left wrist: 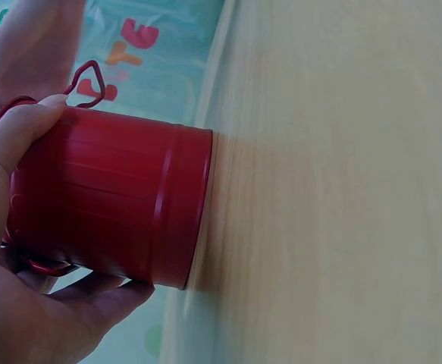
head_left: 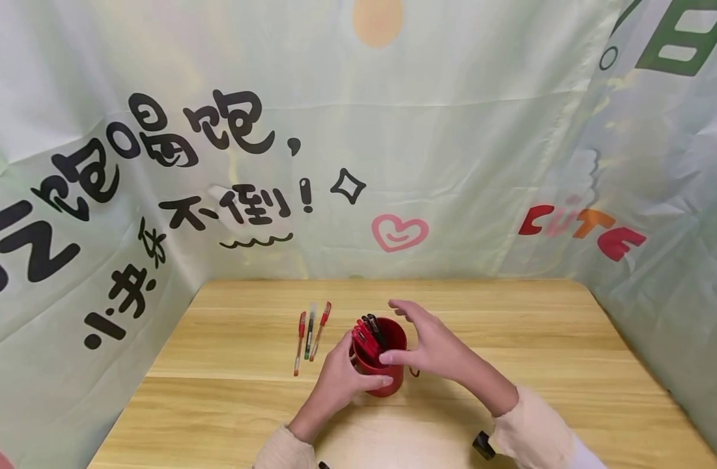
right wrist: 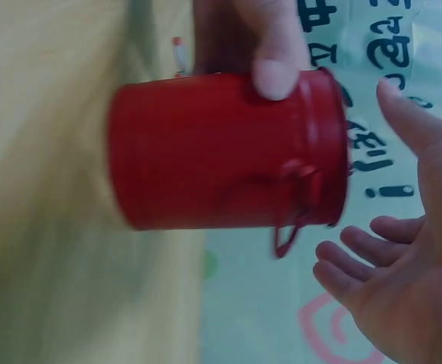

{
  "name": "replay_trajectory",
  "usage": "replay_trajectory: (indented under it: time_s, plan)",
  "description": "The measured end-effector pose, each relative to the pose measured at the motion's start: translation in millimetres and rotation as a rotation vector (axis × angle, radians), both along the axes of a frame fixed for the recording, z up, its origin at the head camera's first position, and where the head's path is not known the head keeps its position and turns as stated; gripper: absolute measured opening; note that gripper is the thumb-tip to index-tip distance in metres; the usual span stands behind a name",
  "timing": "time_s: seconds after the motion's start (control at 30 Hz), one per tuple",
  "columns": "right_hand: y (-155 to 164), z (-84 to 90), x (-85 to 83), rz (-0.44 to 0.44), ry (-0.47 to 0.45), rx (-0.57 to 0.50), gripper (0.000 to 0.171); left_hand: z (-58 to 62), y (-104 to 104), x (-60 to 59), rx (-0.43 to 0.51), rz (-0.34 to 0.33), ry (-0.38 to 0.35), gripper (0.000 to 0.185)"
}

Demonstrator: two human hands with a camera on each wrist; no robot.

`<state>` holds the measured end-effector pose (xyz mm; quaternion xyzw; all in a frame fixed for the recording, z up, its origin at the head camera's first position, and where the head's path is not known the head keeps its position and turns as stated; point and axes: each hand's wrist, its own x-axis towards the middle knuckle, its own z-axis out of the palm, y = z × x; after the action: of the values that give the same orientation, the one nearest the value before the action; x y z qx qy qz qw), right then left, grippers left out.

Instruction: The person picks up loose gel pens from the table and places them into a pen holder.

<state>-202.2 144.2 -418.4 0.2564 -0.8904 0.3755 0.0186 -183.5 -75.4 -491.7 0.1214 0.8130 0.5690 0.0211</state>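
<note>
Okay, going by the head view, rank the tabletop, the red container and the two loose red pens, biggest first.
1. Tabletop
2. Red container
3. Left red pen and right red pen: too alike to rank.

A red cup [left wrist: 114,189] shows the smooth, glossy look of painted metal; the desk [head_left: 522,326] is smooth and wood-grained, the loose pens [head_left: 301,326] appear plastic, and the creased cloth backdrop [head_left: 452,143] carries a satin sheen.

A wooden counter [head_left: 540,339] lies beneath the fingers [head_left: 407,309]; beyond them hangs pale cloth [head_left: 452,143] bearing a pink heart [head_left: 400,238].
</note>
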Motion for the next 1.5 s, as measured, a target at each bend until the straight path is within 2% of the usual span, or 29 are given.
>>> replay_trajectory:
  time_s: [0.17, 0.43, 0.67, 0.83, 1.1, 1.5]
  plan:
    - [11, -21.6, 4.5, 0.041, -0.038, -0.037, 0.111, -0.2, 1, 0.2, -0.022, 0.013, 0.004, 0.093]
    - [6, -49.0, 12.5, 0.002, -0.123, -0.153, 0.114, -2.2, 1, 0.0, 0.000, -0.005, 0.023, 0.095]
    - [-3, -54.8, 15.7, -0.064, -0.191, -0.194, 0.119, -3.6, 2, 0.3, 0.015, -0.005, 0.019, 0.097]
    - [-7, -57.9, 15.4, -0.099, -0.197, -0.212, 0.118, -3.6, 2, -0.1, 0.006, 0.000, 0.007, 0.098]
    - [-11, -61.7, 14.3, -0.110, -0.182, -0.261, 0.100, -1.9, 0, -0.5, -0.016, 0.002, -0.003, 0.099]
    - [-15, -64.4, 17.9, -0.124, -0.202, -0.287, 0.105, -1.5, -4, -2.4, -0.025, -0.029, 0.002, 0.100]
